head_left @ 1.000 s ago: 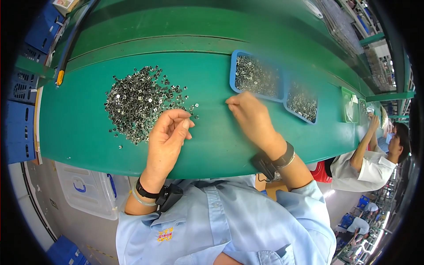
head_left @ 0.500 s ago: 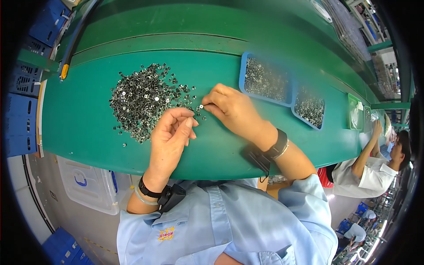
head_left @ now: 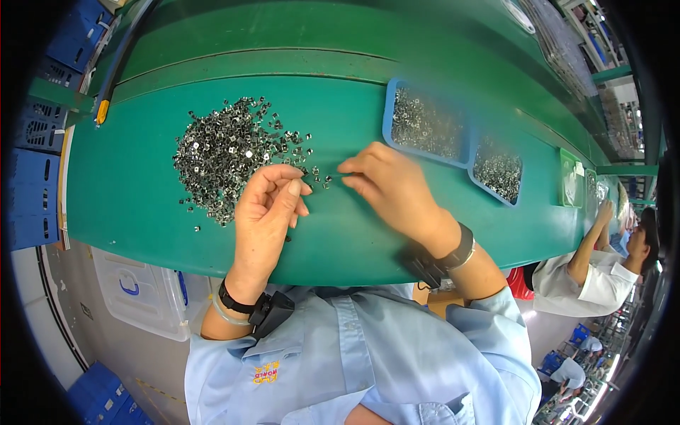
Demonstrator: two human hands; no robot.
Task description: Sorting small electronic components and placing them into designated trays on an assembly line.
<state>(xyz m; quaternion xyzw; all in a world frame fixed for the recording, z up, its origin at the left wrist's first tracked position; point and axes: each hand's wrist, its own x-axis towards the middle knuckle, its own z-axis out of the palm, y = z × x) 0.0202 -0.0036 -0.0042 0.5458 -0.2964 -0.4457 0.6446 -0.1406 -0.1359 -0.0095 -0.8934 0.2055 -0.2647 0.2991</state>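
A heap of small shiny square metal parts (head_left: 223, 152) lies on the green table, with loose ones scattered along its right side. My left hand (head_left: 265, 202) is at the heap's lower right edge, its thumb and fingers curled together. What they hold, if anything, is hidden. One small dark piece (head_left: 287, 239) shows just below those fingers. To the right, my right hand (head_left: 389, 185) is raised over the table, thumb and index finger close together in a pinch. Its fingertips are slightly blurred, and I cannot make out what is between them. A few loose parts (head_left: 326, 180) lie between the hands.
Two blue trays (head_left: 388, 117) of similar parts stand right of the heap, behind my right hand. A green tray (head_left: 564, 177) is farther right, near a co-worker (head_left: 581, 276). A yellow-tipped tool (head_left: 103, 112) is at the far left; a clear bin (head_left: 134, 290) stands below the table.
My right hand has moved right, away from the left hand and the loose parts. The metal part seen at its fingertips no longer shows there. My left hand has shifted slightly left.
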